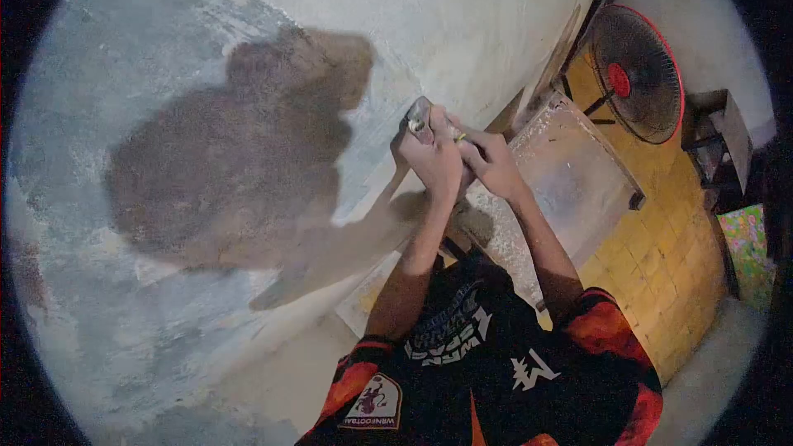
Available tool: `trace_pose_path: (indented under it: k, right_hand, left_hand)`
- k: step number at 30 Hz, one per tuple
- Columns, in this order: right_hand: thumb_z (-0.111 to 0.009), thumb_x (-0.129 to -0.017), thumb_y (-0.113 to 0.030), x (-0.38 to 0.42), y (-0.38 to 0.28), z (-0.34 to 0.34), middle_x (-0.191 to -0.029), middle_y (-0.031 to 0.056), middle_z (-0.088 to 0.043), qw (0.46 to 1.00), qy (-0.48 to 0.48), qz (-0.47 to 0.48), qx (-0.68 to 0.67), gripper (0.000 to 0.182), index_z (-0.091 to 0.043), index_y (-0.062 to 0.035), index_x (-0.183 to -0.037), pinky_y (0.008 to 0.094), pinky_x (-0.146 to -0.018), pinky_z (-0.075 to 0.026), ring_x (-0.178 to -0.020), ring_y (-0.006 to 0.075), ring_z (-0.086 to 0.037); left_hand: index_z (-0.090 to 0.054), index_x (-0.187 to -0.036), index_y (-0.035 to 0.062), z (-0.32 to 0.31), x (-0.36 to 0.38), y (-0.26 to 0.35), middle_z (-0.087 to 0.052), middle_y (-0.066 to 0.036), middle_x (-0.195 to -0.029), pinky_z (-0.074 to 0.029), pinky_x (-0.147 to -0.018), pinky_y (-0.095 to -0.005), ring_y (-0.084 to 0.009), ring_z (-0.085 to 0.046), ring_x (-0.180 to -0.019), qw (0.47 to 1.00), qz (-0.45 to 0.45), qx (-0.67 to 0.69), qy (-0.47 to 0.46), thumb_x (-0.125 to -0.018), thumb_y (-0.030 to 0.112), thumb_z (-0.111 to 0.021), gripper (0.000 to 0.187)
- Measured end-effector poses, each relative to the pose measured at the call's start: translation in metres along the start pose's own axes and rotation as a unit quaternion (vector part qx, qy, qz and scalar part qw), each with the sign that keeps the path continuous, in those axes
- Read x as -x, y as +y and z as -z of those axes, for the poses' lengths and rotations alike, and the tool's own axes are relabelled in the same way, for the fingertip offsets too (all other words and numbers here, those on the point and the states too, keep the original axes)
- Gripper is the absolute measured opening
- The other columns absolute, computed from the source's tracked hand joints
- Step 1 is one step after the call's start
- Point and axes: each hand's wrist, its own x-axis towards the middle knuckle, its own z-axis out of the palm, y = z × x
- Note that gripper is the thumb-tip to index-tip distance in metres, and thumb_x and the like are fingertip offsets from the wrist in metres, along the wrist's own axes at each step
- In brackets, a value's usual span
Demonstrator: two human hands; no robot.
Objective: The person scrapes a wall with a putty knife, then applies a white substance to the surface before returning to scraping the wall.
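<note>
Both hands are raised close together in front of the wall. My left hand [435, 163] is closed around a small dark grey object [420, 111] with a shiny metal part on its side; its exact kind I cannot make out. Right beside it, my right hand [493, 162] has its fingers bent and pressed together, touching or nearly touching the left. A tiny yellow-green spot shows between the hands, and whatever the right fingers grip is hidden.
A wall [388, 25] with patchy grey and whitish paint fills the left, bearing large shadows. Below and right of my hands stands a worn, paint-spattered table [570, 157]. Farther right are a red-rimmed fan [636, 74], a dark box-like stand [717, 140] and yellow floor tiles [652, 256].
</note>
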Motion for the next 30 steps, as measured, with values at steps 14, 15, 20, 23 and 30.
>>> trace_pose_path:
  k: [14, 15, 20, 23, 30]
  right_hand:
    - [-0.056, -0.098, -0.032, 0.007, 0.029, -0.008, -0.100, 0.0243, -0.070, 1.000, 0.003, 0.013, 0.005, 0.048, -0.054, -0.0121, -0.141, 0.0392, -0.090, -0.049, -0.095, 0.0337, -0.070]
    - [-0.055, -0.098, -0.033, 0.005, 0.030, -0.007, -0.101, 0.0244, -0.070, 1.000, 0.009, 0.017, -0.002, 0.048, -0.054, -0.0119, -0.141, 0.0397, -0.090, -0.049, -0.096, 0.0344, -0.070]
    - [-0.055, -0.099, -0.032, 0.005, 0.011, 0.001, -0.105, 0.0235, -0.070, 1.000, 0.008, 0.000, 0.001, 0.048, -0.054, -0.0105, -0.141, 0.0411, -0.093, -0.049, -0.104, 0.0382, -0.068]
    - [-0.055, -0.098, -0.031, 0.009, 0.010, 0.001, -0.107, 0.0224, -0.070, 1.000, 0.003, -0.011, 0.002, 0.048, -0.053, -0.0097, -0.142, 0.0408, -0.094, -0.048, -0.105, 0.0385, -0.067]
    - [-0.057, -0.098, -0.029, -0.002, 0.003, 0.001, -0.109, 0.0235, -0.069, 0.999, 0.010, 0.045, -0.007, 0.048, -0.053, -0.0097, -0.141, 0.0404, -0.096, -0.048, -0.108, 0.0369, -0.067]
  left_hand:
    - [-0.064, -0.089, -0.0056, 0.001, 0.003, -0.036, -0.067, -0.009, -0.081, -0.049, -0.072, -0.0323, -0.0170, -0.063, -0.077, 0.999, 0.034, 0.029, -0.015, -0.093, 0.008, -0.060, 0.015]
    - [-0.066, -0.092, -0.0060, 0.000, 0.003, -0.035, -0.069, -0.009, -0.085, -0.050, -0.075, -0.0321, -0.0171, -0.064, -0.080, 0.998, 0.051, 0.023, -0.001, -0.092, 0.008, -0.061, 0.015]
    - [-0.066, -0.091, -0.0060, -0.003, 0.001, -0.033, -0.069, -0.011, -0.086, -0.050, -0.073, -0.0319, -0.0171, -0.064, -0.081, 0.999, 0.029, 0.021, -0.007, -0.093, 0.012, -0.064, 0.018]
    - [-0.066, -0.090, -0.0059, 0.000, 0.005, -0.030, -0.069, -0.011, -0.085, -0.049, -0.072, -0.0320, -0.0170, -0.064, -0.081, 0.999, 0.045, 0.018, -0.004, -0.093, 0.013, -0.064, 0.019]
    - [-0.062, -0.086, -0.0061, 0.001, -0.003, -0.009, -0.063, -0.006, -0.078, -0.047, -0.068, -0.0321, -0.0149, -0.059, -0.075, 0.999, 0.041, 0.021, -0.003, -0.095, 0.011, -0.061, 0.019]
